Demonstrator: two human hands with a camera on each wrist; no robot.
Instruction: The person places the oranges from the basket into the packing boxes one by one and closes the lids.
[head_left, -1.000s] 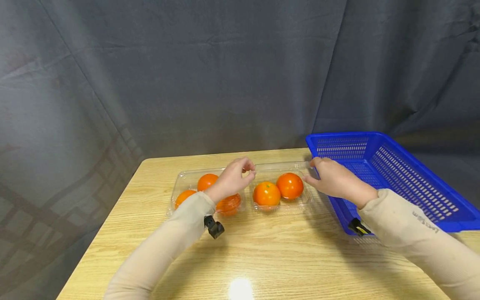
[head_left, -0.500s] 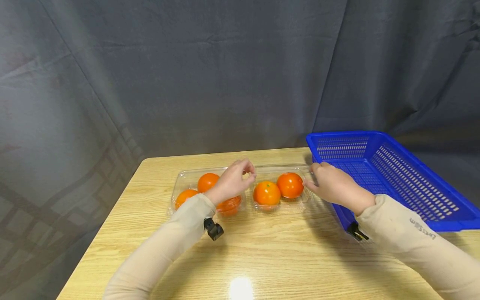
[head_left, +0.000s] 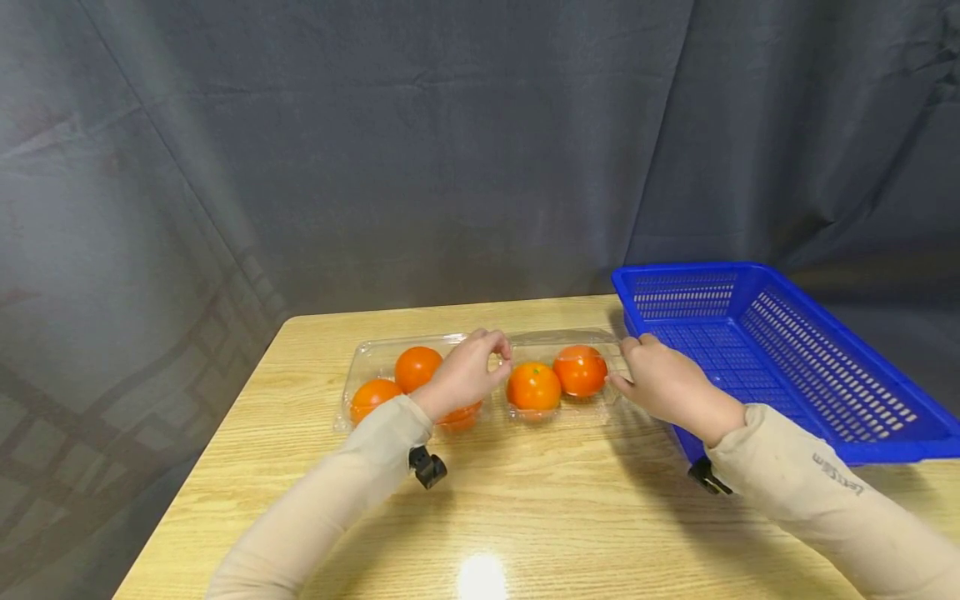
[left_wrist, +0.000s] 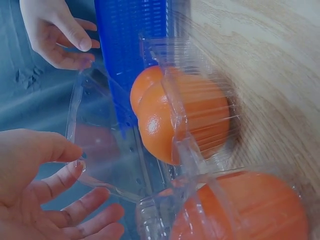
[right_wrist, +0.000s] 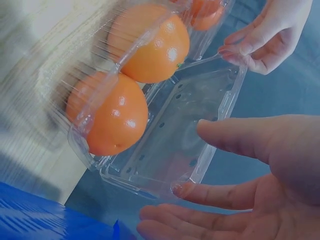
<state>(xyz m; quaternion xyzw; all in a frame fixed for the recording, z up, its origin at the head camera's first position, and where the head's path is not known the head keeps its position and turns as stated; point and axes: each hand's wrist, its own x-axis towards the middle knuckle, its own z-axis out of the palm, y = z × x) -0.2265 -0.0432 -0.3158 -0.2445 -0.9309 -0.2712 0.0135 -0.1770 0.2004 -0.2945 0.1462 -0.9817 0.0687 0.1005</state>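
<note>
Two oranges [head_left: 534,387] lie in the right-hand clear plastic clamshell box [right_wrist: 87,117]. Its hinged lid [right_wrist: 185,125] stands raised at the back. My left hand [head_left: 465,377] holds the lid's left corner; in the left wrist view its thumb and index finger [left_wrist: 65,175] meet at the lid's edge. At the lid's right corner, my right hand [head_left: 671,385] touches with the index fingertip, the thumb held apart and the other fingers [right_wrist: 195,220] loosely extended. A second clear box [head_left: 363,354], holding oranges [head_left: 417,368], stands to the left, partly hidden by my left hand and wrist.
A blue perforated plastic basket [head_left: 832,337] stands on the right, close behind my right hand. Both boxes rest on the light wooden table [head_left: 517,500]. A dark grey curtain [head_left: 450,167] hangs behind the table's far edge.
My right hand and forearm have shifted slightly down in the head view. The raised lid's edge has tilted a little and looks more curved. My left hand stays nearly in place.
</note>
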